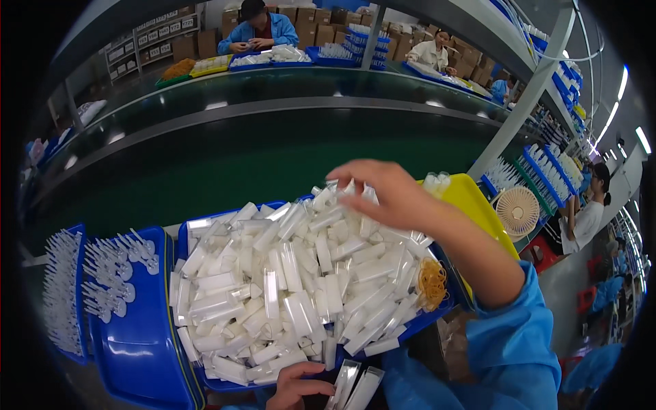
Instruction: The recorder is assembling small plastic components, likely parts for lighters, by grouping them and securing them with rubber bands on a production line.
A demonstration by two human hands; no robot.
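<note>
A blue tray point(180, 240) heaped with white tubes in clear plastic sleeves point(270, 290) lies in front of me. Over the far right part of the heap, my right hand point(386, 195) reaches in from the right with bent fingers and thumb apart; I see nothing held in it. My left hand point(297, 388) is at the lower edge, partly cut off. Its fingers are closed against two sleeved white tubes point(355, 388) that stick up side by side at the tray's near edge. A bundle of tan rubber bands point(432, 283) sits at the tray's right end.
Left of the heap are a blue tray point(140, 348) with white stemmed parts point(113, 273) and another full tray. A yellow tray point(471, 198) and a beige fan point(517, 210) stand to the right. Beyond runs a green conveyor belt point(205, 150); other people work across it and at right.
</note>
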